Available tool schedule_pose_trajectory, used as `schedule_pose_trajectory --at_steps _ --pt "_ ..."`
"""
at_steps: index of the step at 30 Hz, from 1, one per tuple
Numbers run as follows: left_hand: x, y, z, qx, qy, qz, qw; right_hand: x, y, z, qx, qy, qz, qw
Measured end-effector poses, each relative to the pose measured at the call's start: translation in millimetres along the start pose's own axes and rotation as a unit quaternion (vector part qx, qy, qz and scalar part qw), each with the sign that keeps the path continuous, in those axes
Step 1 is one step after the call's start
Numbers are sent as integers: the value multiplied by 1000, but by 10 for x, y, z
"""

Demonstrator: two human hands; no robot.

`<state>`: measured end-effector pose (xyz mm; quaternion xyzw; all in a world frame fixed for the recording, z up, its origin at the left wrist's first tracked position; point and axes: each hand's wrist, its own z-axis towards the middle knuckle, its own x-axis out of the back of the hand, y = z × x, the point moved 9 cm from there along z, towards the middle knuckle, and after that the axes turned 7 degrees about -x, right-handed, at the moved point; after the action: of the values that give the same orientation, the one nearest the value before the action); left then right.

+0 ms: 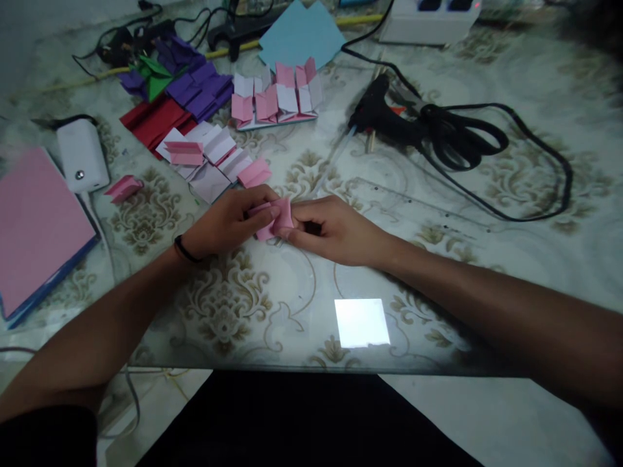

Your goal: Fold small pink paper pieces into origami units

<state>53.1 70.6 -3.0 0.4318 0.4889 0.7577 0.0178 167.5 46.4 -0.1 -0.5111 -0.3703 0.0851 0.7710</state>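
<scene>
Between my two hands is a small folded piece of pink paper (283,217), held just above the patterned table. My left hand (236,220), with a dark band at the wrist, pinches its left side with the thumb on top. My right hand (331,230) grips its right edge between thumb and fingers. Part of the paper is covered by the fingers. Just beyond my left hand lie a folded pink piece (254,172) and a cluster of white and pink folded papers (209,178). One more pink folded piece (124,188) rests farther left.
A black glue gun (389,117) with a coiled cord (470,139) lies at the back right. Pink sheets (39,227) and a white power bank (82,154) are on the left. Purple (202,91) and red folded papers (158,123), plus blue sheets (302,32), sit behind.
</scene>
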Motion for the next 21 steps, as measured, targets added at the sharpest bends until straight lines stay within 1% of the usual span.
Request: schedule_pose_trajectory --at_steps 21 --pt "5 3 -3 -7 7 3 1000 -11 4 -2 -3 -7 0 1000"
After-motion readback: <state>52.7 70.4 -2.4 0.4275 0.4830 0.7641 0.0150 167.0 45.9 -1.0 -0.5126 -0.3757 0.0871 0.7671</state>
